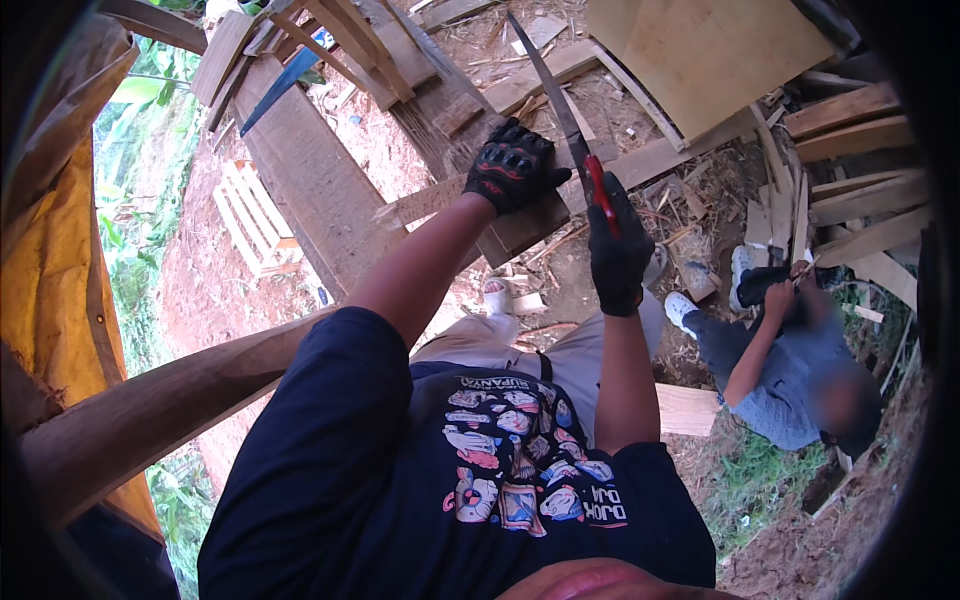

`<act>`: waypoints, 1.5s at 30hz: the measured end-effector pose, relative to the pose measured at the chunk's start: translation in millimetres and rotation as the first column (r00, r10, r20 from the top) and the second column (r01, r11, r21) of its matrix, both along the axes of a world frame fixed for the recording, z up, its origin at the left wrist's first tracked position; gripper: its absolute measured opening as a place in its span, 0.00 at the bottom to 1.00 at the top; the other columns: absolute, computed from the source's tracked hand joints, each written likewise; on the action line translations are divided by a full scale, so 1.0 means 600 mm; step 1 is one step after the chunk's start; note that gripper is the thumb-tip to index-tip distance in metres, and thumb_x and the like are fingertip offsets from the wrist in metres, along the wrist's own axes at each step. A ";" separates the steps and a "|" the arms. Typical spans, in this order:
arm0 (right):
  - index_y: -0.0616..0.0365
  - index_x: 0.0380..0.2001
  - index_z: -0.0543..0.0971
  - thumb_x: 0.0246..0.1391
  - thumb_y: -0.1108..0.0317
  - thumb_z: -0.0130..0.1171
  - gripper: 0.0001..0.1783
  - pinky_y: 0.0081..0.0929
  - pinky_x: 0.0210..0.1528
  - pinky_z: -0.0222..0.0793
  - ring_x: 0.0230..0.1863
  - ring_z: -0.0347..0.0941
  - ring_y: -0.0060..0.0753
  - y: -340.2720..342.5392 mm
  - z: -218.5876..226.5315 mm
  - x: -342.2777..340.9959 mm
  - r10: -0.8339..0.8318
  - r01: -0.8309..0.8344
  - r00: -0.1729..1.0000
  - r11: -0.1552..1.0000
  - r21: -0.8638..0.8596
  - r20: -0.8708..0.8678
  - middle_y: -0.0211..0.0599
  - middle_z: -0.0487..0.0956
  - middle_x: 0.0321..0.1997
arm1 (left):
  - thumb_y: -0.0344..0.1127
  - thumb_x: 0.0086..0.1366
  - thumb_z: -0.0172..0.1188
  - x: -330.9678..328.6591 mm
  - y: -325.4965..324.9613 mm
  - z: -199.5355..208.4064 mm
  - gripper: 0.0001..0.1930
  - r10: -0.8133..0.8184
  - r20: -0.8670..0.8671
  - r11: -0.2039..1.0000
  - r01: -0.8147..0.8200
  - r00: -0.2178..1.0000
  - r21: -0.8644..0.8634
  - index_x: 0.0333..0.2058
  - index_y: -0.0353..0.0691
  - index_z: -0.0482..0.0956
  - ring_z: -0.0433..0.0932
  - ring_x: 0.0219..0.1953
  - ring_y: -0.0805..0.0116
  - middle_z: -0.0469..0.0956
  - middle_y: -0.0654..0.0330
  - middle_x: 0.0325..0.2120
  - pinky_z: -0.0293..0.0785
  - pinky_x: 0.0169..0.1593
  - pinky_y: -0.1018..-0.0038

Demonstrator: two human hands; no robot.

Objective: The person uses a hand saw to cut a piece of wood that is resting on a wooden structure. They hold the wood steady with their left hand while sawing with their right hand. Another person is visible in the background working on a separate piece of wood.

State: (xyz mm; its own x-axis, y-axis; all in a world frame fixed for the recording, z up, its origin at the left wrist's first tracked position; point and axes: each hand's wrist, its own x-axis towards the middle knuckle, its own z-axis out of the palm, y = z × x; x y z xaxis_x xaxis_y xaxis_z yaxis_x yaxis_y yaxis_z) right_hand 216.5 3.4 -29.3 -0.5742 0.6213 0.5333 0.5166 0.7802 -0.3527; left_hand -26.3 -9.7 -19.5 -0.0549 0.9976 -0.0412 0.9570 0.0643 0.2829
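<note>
My right hand (617,250), in a black glove, is closed around the red handle (600,185) of a handsaw. Its long dark blade (552,85) points away from me and slightly left, beside the wood. My left hand (512,165), gloved in black with red trim, rests on the boards left of the saw. Its fingers curl down over a narrow wooden plank (425,203), with the thumb toward the blade; the fingertips are hidden. Below that plank lies a thick dark board (415,115) running away from me. I cannot tell whether the blade touches the wood.
A second saw with a blue blade (283,90) lies on a wide plank (310,165) at left. A plywood sheet (710,60) is at the far right, near stacked timber (870,205). Another person (785,350) sits at right. A slatted crate (255,215) and a wooden pole (170,400) are left.
</note>
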 end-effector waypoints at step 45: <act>0.59 0.68 0.82 0.70 0.70 0.68 0.24 0.41 0.53 0.86 0.56 0.90 0.53 -0.117 0.204 0.062 -0.062 0.062 0.998 0.950 -0.307 0.009 0.53 0.88 0.61 | 0.63 0.73 0.61 -0.004 -0.031 -0.021 0.25 -0.079 0.091 0.993 0.070 0.993 0.090 0.47 0.47 0.90 0.82 0.62 0.52 0.88 0.52 0.51 0.57 0.82 0.51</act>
State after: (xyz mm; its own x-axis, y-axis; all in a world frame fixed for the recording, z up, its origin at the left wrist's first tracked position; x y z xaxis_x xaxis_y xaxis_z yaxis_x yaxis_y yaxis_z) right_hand 253.7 -66.8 92.8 -0.5295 0.7892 0.3113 0.5602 0.6008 -0.5703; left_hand -28.9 -28.2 -31.8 0.0199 0.9988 0.0444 0.9271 -0.0350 0.3732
